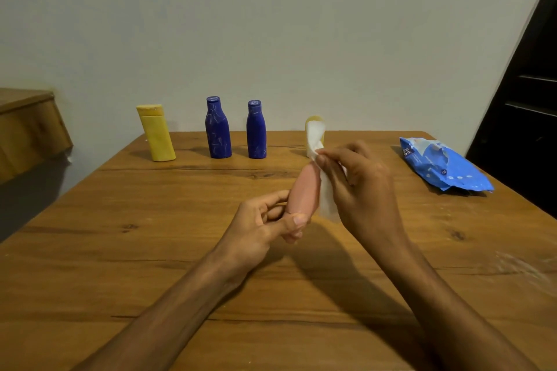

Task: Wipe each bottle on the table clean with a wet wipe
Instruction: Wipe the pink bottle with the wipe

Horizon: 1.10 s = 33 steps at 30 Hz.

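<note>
Holding the pink bottle over the worktop, the left grip pinches only its end — a hard stroke from the right grip, clamped on the wipe, could twist it loose

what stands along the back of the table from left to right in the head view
yellow bottle -> first blue bottle -> second blue bottle -> pale bottle -> wipes pack

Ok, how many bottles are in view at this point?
5. At the far edge of the table stand a yellow bottle, left blue bottle, right blue bottle, and a pale yellow bottle partly hidden behind the wet wipe. The left hand holds the pink bottle.
</note>
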{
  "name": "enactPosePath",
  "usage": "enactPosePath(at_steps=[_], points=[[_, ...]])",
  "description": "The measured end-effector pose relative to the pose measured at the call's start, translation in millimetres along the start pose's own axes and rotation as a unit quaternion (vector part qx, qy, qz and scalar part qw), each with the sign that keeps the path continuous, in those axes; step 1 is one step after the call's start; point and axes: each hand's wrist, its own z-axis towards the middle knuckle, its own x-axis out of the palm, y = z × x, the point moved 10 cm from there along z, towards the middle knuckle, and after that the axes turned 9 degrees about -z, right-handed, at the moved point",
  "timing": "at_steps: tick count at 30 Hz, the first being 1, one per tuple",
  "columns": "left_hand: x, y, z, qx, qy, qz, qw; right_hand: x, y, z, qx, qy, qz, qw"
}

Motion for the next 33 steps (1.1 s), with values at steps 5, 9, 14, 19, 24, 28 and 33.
enactPosePath(at_steps=[5,9,14,19,24,28,33], points=[[-1,1,0,-0.016,-0.003,-0.050,0.999,3,-28,3,0.125,0.005,0.099,0.987],[2,5,1,-0.029,0.001,-0.107,0.994,1,-25,1,0.132,-0.006,0.147,0.980],[-2,7,3,-0.029,0.000,-0.202,0.979,9,-2,-4,0.027,0.041,0.130,0.990],[-5,5,7,-0.037,0.015,-0.232,0.972,10,1,-4,-0.009,0.029,0.095,0.995],[-3,6,5,-0.045,0.010,-0.315,0.948,14,18,-9,-0.091,0.059,0.094,0.990],[-9,8,4,-0.043,-0.005,-0.333,0.942,27,25,-13,-0.125,0.138,0.117,0.976],[-6,9,4,-0.066,0.010,-0.371,0.926,21,23,-11,-0.132,0.098,0.111,0.980]])
